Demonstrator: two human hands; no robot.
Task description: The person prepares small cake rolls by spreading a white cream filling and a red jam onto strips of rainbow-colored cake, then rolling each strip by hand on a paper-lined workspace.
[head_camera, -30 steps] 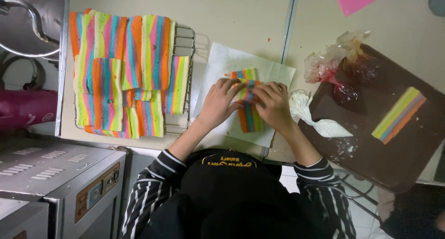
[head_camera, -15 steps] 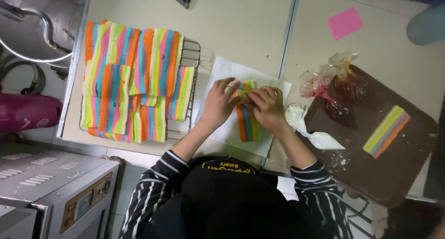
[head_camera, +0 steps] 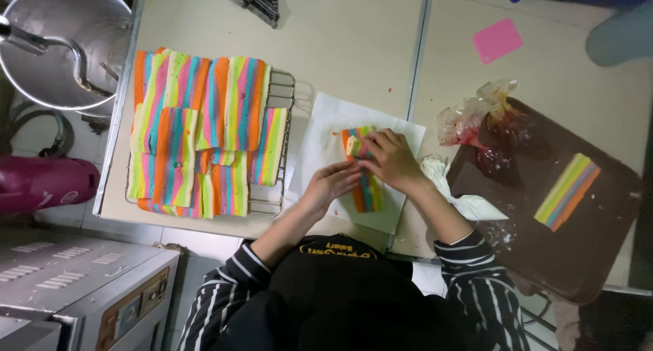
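A rainbow-striped cake strip [head_camera: 368, 188] lies on a white sheet of paper [head_camera: 325, 130] on the table. Its far end is curled up into a roll. My right hand [head_camera: 391, 160] lies over that curled end and grips it. My left hand [head_camera: 333, 184] presses its fingertips against the strip's left side. Both sleeves are black with white stripes.
A wire rack [head_camera: 279, 147] at left holds several rainbow cake strips [head_camera: 197, 130]. A brown tray [head_camera: 558, 256] at right carries one strip [head_camera: 566, 191], a white piping bag [head_camera: 462, 198] and a red-stained plastic bag [head_camera: 476, 120]. A steel mixer bowl [head_camera: 61, 45] stands far left.
The rolled end of the strip has moved further along. My right hand shifted over the roll and my left hand dropped lower beside it. The camera view also shifted.
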